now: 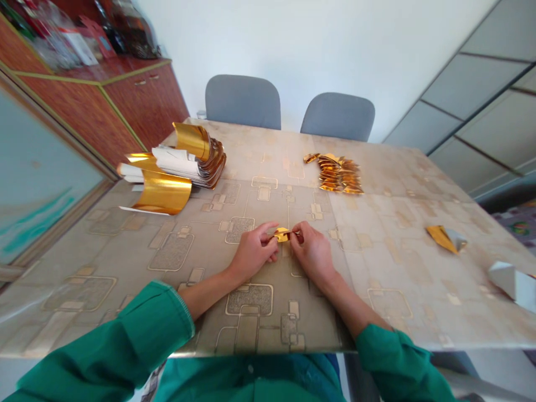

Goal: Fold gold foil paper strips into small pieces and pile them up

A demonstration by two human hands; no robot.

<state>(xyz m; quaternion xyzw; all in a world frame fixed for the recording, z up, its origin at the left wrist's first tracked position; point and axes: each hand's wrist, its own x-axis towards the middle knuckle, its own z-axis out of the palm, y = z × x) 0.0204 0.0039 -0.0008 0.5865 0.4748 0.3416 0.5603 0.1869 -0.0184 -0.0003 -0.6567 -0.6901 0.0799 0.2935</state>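
Observation:
Between my two hands, just above the near middle of the table, is a small piece of folded gold foil paper (282, 234). My left hand (256, 248) pinches its left end with thumb and forefinger, the other fingers curled below. At the right end, my right hand (312, 248) grips it with thumb and fingertips. The piece looks boat-like, with a rounded gold middle and narrow ends; its exact folds are partly hidden by my fingers. Farther back and to the right lie several folded gold foil pieces (340, 174) in close rows.
Stacks of gold and white foil sheets (167, 192) curl at the left back of the patterned table (272, 201). A gold-and-white paper piece (446, 239) and a white folded paper (513, 285) lie far right. Two grey chairs (243, 101) stand behind; a wooden cabinet (146, 100) is back left.

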